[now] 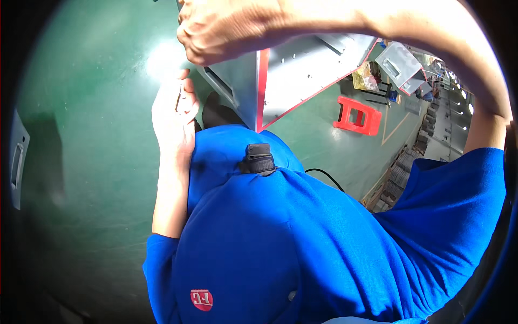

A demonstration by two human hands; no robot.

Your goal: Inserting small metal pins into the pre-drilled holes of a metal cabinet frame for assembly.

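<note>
A grey metal box-shaped piece (310, 73) with red edges and small holes stands at the top of the head view, right in front of my body. My right hand (221, 32) reaches across over its left end, fingers curled closed. What those fingers grip is hidden. Lower and to the left, beside the slotted grey side of the box, is my left hand (178, 108). Its fingers are bent inward and pressed together; anything between them is too small to name. Glare brightens the floor behind that hand.
A red plastic stool (358, 116) stands on the green floor (97, 108) to the right. Beyond it are another grey metal box (399, 66) and a yellow package (367, 76). A slotted grey panel (19, 159) shows at the far left. Stacked grey pieces (399, 170) line the right.
</note>
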